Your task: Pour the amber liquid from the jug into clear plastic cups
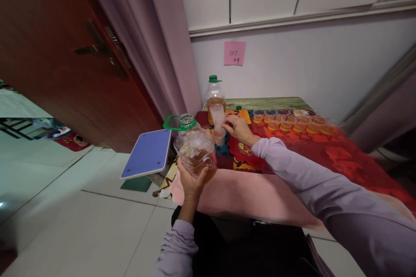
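My left hand (192, 178) is wrapped round the lower part of a clear plastic jug (196, 147), which is uncapped, has a green handle ring at its neck and holds some amber liquid. To its right, my right hand (238, 128) pinches the side of a tilted stack of clear plastic cups (217, 114). Just under the stack stands a single clear cup (219, 137) on the table; whether the two touch I cannot tell. Behind them is a second jug (212, 93) with a green cap, also holding amber liquid.
Several cups of orange-amber liquid (287, 124) stand in rows on the red-patterned table cover (325, 151). A red scalloped mat (238, 149) lies under my right wrist. Near the wall is a loose green cap (238, 107). A blue-topped stool (147, 152) stands left of the table.
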The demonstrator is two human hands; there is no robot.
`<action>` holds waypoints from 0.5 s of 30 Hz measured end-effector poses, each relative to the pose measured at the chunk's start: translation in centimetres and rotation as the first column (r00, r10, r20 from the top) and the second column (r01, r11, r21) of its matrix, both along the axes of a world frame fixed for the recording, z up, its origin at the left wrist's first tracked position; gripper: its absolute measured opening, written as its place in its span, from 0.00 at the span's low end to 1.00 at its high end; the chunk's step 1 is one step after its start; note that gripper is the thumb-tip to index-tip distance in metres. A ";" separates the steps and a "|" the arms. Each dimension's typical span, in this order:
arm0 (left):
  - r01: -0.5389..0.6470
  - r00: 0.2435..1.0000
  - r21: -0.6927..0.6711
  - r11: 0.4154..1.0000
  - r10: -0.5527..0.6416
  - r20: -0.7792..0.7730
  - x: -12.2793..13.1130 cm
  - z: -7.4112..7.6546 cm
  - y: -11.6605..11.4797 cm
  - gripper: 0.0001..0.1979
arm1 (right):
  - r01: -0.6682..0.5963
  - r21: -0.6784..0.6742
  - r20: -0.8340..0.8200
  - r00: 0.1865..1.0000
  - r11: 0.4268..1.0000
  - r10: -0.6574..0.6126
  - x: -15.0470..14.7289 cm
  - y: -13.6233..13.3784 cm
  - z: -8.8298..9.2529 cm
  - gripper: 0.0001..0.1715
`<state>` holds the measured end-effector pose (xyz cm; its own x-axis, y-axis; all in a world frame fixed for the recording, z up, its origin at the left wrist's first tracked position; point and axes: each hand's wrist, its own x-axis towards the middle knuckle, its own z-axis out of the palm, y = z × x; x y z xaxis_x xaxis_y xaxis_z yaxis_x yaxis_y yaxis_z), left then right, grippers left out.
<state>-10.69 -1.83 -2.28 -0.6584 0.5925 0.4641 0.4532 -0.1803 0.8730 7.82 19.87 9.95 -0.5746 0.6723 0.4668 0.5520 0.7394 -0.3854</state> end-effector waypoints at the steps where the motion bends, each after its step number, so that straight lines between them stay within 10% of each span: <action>1: 0.008 1.000 -0.007 1.000 -0.008 0.013 0.0 0.0 0.0 0.62 | 0.005 0.026 -0.051 0.999 1.000 -0.004 0.9 -0.1 0.5 0.09; 5: 0.002 1.000 -0.042 0.999 -0.001 0.023 -0.1 0.0 -0.1 0.64 | 0.043 0.086 -0.135 0.990 0.995 -0.031 5.6 -1.1 0.6 0.12; 15: -0.016 1.000 -0.053 0.998 0.016 0.005 -0.1 0.3 0.0 0.62 | 0.211 -0.076 0.229 0.955 0.975 -0.189 11.4 -3.1 -6.2 0.12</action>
